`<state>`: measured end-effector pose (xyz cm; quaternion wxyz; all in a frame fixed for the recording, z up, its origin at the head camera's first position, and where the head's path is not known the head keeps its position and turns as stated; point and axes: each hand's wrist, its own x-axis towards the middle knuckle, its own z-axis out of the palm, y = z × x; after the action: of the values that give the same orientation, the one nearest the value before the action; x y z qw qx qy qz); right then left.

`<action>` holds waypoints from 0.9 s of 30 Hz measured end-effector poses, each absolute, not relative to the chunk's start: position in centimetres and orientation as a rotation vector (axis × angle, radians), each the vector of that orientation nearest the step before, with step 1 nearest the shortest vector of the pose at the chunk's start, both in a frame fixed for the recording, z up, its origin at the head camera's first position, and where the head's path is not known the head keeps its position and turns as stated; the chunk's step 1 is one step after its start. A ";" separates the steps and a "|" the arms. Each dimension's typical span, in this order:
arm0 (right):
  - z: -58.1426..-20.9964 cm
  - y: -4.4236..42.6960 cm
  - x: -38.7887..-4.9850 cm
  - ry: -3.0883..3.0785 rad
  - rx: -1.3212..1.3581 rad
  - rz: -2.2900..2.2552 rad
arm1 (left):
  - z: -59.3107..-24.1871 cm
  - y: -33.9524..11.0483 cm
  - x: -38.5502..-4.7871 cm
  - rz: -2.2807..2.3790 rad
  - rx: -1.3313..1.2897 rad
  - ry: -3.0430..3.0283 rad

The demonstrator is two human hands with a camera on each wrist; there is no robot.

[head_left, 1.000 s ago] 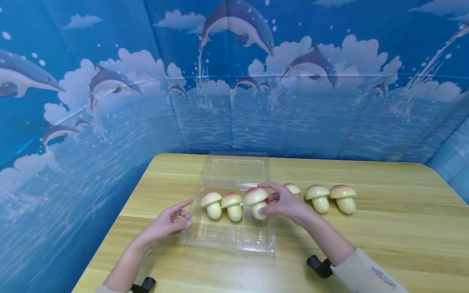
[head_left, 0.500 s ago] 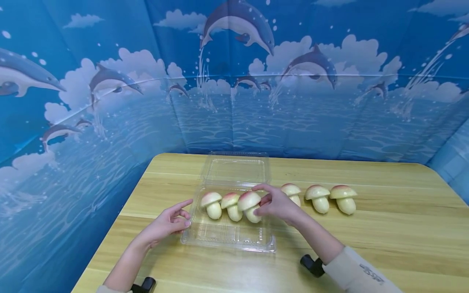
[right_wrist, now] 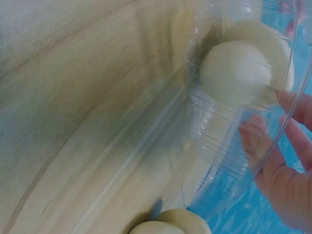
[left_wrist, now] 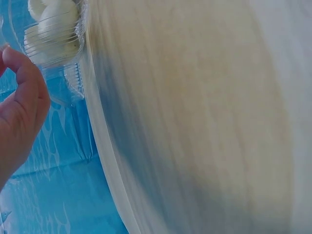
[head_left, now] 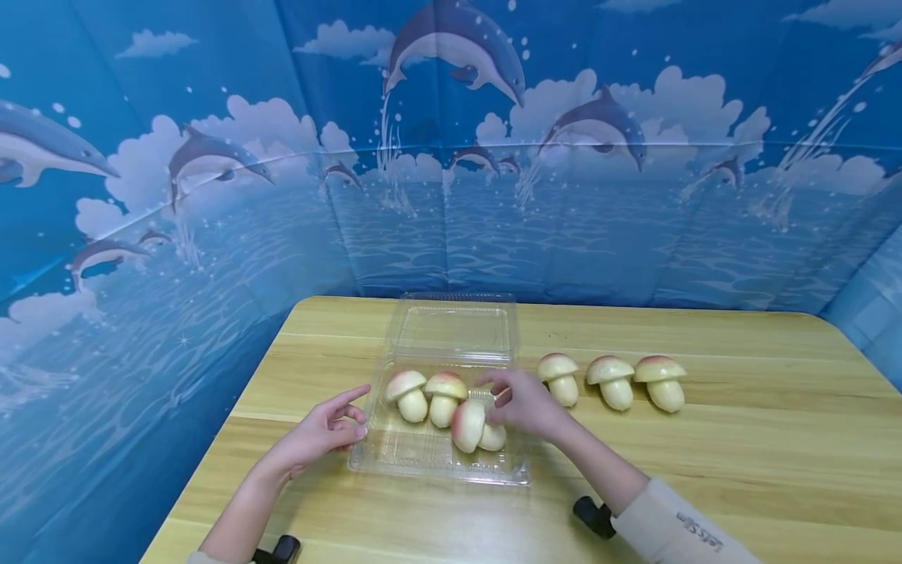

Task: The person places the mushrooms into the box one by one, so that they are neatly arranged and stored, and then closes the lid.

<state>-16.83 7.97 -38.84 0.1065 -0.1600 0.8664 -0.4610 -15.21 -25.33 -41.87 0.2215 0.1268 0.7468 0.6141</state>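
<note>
A hinged clear plastic container (head_left: 395,450) lies open on the table, its lid spread toward the back. Inside it, two cream mushrooms with pink-tinged caps, a left mushroom (head_left: 406,395) and a middle mushroom (head_left: 445,398), stand side by side, caps toward the back. A third mushroom (head_left: 468,427) lies tipped over in front of the middle one, its cap pointing left. My right hand (head_left: 524,401) is over the container's right side, thumb at the tipped mushroom and fingers spread apart. My left hand (head_left: 317,429) rests at the container's left edge, fingertips touching it, holding nothing.
Three more mushrooms stand in a row on the wooden table (head_left: 740,470) right of the container: a near one (head_left: 559,378), a middle one (head_left: 611,381) and a far right one (head_left: 661,382). A blue dolphin-print curtain (head_left: 564,235) hangs behind the table.
The third mushroom has gone left and forward from the right hand's grip and now lies on its side. The right hand has shifted slightly left and let go. The left hand stays put.
</note>
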 end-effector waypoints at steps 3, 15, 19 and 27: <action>-38.8 8.1 -16.7 2.528 -0.542 -1.318 | -41.9 -25.3 -15.2 1.700 0.349 2.060; -38.6 8.0 -16.0 2.545 -1.209 -0.966 | -42.0 -25.3 -15.4 1.701 0.323 2.058; -38.8 7.9 -16.0 2.554 -1.185 -0.996 | -42.0 -25.3 -15.4 1.696 0.328 2.061; -39.7 7.7 -15.8 2.757 -1.077 -0.973 | -41.9 -25.3 -15.2 1.703 0.343 2.057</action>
<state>-15.79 7.75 -39.74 0.0130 -0.3458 0.8848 -0.3122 -15.16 -25.29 -41.89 0.2227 0.1241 0.7447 0.6168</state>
